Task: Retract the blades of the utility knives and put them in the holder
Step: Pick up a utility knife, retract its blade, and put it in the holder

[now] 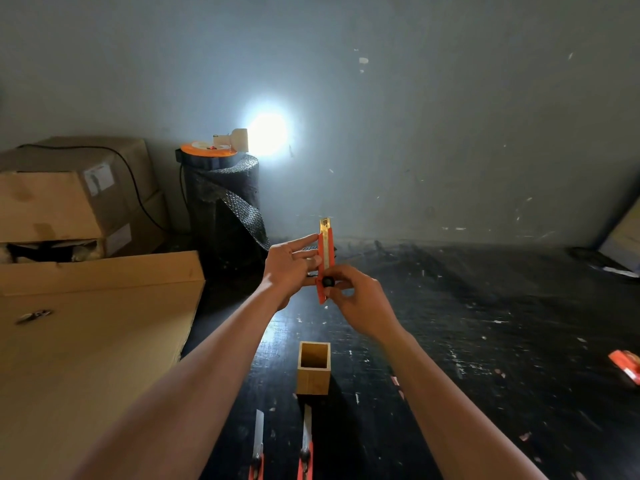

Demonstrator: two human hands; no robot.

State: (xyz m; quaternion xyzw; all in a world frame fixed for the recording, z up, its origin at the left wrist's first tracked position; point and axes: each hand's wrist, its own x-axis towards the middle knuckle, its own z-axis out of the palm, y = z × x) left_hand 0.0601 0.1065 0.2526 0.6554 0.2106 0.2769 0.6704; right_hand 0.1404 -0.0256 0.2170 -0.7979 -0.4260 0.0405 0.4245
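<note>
Standing upright between both hands: orange utility knife (326,261), blade tip showing at top, black slider low. Sitting open-topped below the hands: square wooden holder (313,368). Lying nearer still, blades extended toward it: two more orange knives (257,445) (306,441)

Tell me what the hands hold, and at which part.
One orange utility knife, upright: left hand on its middle body, right hand at the black knob near its lower end.

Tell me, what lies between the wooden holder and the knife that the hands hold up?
Nothing stands there. In the head view, only bare black table shows between the holder and the held knife.
</note>
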